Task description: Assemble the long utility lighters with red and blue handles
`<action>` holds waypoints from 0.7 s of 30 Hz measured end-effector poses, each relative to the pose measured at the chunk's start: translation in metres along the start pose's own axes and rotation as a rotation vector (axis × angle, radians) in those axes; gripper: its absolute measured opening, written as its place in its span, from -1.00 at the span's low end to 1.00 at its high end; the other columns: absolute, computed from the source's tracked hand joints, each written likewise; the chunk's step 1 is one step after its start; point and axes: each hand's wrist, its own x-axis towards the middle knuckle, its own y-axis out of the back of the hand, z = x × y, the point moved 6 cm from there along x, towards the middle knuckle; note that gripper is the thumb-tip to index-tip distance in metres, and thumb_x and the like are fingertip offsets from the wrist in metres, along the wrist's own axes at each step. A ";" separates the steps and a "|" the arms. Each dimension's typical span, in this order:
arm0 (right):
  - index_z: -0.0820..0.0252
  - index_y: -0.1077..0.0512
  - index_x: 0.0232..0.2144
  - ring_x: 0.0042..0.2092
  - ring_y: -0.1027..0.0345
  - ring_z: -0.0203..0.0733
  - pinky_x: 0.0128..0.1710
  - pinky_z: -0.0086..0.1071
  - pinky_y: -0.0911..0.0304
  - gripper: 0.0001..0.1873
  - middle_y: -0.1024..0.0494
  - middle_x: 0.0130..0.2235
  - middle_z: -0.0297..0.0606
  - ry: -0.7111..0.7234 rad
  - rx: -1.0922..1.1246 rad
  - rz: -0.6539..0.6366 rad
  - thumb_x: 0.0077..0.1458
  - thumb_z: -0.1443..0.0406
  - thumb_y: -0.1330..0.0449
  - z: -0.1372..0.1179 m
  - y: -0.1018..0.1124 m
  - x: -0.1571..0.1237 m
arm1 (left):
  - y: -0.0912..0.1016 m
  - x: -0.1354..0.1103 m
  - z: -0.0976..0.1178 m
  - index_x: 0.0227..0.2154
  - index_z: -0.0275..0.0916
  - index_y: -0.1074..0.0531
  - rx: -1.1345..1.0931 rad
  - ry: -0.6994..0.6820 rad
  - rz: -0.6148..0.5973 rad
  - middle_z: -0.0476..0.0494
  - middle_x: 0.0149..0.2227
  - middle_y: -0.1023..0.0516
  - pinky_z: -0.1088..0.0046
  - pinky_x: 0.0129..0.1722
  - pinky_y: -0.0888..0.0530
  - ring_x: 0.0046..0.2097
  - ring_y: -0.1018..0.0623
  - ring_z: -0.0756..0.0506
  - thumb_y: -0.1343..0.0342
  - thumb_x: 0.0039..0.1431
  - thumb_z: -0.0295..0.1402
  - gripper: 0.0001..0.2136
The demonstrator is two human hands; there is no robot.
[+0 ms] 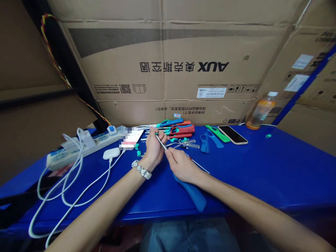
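A blue long-nosed lighter (193,194) slants across the front middle of the table, its handle end toward me. My right hand (182,164) is closed round its front part, thumb lying along the base of the metal tube (161,142). My left hand (154,148), fingers curled, grips near the tube's far end; what its fingertips hold there is partly hidden. Just beyond both hands lies a pile of lighters (181,130) with blue, red and green handles. Small clear parts with wires (190,142) and a thin metal rod (201,166) lie by my right hand.
Blue handle shells (205,141), a green shell (217,133) and a phone (233,134) lie at right, before a bottle (261,112). A power strip (102,140), white cables (81,203) and a white case (111,153) occupy the left. Cardboard (168,45) walls the back.
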 end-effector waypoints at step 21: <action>0.06 -0.12 -0.29 -0.72 0.07 -0.35 -0.74 -0.54 0.05 -0.79 -0.18 -0.72 -0.61 -0.260 0.863 -0.125 -0.05 0.25 -0.01 0.026 0.006 0.005 | 0.007 -0.006 -0.031 -0.44 -0.28 -0.44 0.348 0.188 -0.336 0.03 -0.49 -0.39 0.54 -0.43 -0.37 -0.46 -0.40 0.04 -0.28 0.05 -0.03 -0.63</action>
